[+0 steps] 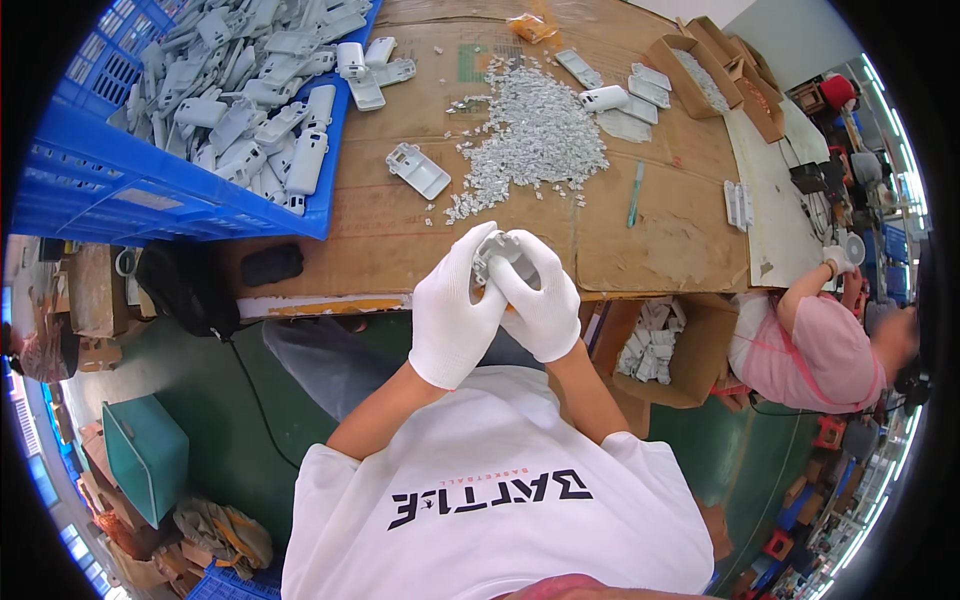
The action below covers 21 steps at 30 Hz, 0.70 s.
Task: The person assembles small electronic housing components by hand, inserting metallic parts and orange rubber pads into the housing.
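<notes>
In white gloves, my left hand (455,310) and my right hand (540,300) come together at the table's near edge. Between them they grip a light grey plastic housing (508,262), its hollow side turned up. My right thumb presses into the hollow; gloved fingers cover much of the part. Just beyond, a heap of small clear pieces (535,130) spreads over the cardboard-covered table (660,210). Another grey housing (418,171) lies alone left of that heap.
A blue crate (130,185) full of grey housings stands at the left. More housings (640,95) and small boxes (695,75) lie at the far right, near a green pen (636,195). An open carton (695,350) sits below the table edge. A co-worker in pink (815,345) is at right.
</notes>
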Available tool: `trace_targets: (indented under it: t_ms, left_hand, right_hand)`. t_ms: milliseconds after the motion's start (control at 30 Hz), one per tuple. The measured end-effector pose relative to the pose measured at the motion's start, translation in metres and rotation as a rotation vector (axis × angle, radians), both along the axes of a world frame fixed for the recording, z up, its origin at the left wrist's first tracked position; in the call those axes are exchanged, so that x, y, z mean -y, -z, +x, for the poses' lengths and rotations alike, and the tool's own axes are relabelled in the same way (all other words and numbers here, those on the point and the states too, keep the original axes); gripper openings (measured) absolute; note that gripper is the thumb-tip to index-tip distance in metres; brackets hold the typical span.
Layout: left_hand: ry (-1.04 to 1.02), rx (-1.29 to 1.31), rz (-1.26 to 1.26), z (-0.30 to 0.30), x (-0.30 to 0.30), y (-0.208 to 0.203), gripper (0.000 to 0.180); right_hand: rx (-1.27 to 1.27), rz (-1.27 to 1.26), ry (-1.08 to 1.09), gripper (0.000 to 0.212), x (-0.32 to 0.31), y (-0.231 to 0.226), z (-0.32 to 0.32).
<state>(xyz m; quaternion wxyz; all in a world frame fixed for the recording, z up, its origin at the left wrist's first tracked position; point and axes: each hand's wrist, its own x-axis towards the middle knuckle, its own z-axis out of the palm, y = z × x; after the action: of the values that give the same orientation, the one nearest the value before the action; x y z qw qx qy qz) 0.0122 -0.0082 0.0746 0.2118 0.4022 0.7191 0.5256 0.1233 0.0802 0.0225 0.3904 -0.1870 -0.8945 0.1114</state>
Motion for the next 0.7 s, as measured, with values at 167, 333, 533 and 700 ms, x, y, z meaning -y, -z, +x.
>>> trace_targets:
  t_ms: [167, 333, 533, 700]
  left_hand:
    - [0.030, -0.049, 0.012, 0.007, -0.004, -0.003, 0.047]
    - [0.117, -0.031, 0.015, 0.010, -0.015, 0.006, 0.050]
    - [-0.053, -0.272, -0.081, -0.052, -0.044, 0.035, 0.052]
    - [-0.209, -0.736, -0.255, -0.083, -0.045, 0.046, 0.052]
  right_hand:
    - [-0.056, -0.080, -0.013, 0.044, 0.000, -0.006, 0.008]
    - [0.005, -0.131, 0.023, 0.055, -0.008, -0.002, 0.022]
    - [0.060, -0.205, 0.909, 0.031, -0.169, 0.006, 0.127]
    - [0.346, -0.193, 1.352, 0.042, -0.302, 0.010, 0.221]
